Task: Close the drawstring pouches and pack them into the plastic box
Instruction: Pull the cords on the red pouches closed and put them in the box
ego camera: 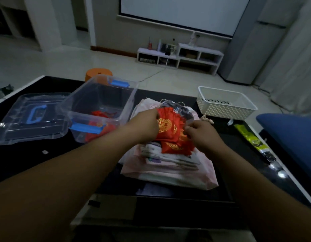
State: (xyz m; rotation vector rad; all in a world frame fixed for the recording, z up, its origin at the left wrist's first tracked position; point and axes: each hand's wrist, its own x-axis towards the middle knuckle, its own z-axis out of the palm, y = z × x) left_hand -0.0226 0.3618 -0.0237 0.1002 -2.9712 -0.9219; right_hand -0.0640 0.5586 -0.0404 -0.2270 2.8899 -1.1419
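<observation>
Head view, dim light. Dark surface point(55, 159) carries all items. Red pouch point(168, 128) with gold round motifs sits on top of a stack of pale pouches point(168, 166), centre of the surface, just right of the plastic box point(129, 100). Left hand point(147, 127) at the pouch's upper left edge: fingers point(155, 114) bunched together, pinching the fabric there. Right hand point(201, 135) at the pouch's right edge near the gathered mouth: fingers point(189, 130) curled in and pinching the cloth; fingertips themselves hidden behind the knuckles. Whether a cord is in either pinch: cannot tell. A second red pouch point(175, 147) lies partly under the first, toward the near side of the stack. Plastic box is clear, open, blue latches on both ends; red pouches point(100, 114) already lie on its bottom. Clear lid point(16, 130) with blue handle rests flat to the left of the box, touching or nearly touching its corner. White perforated basket point(238, 112) stands at the far right of the surface, well apart from the stack. Orange stool point(98, 72) on the floor behind the box.
</observation>
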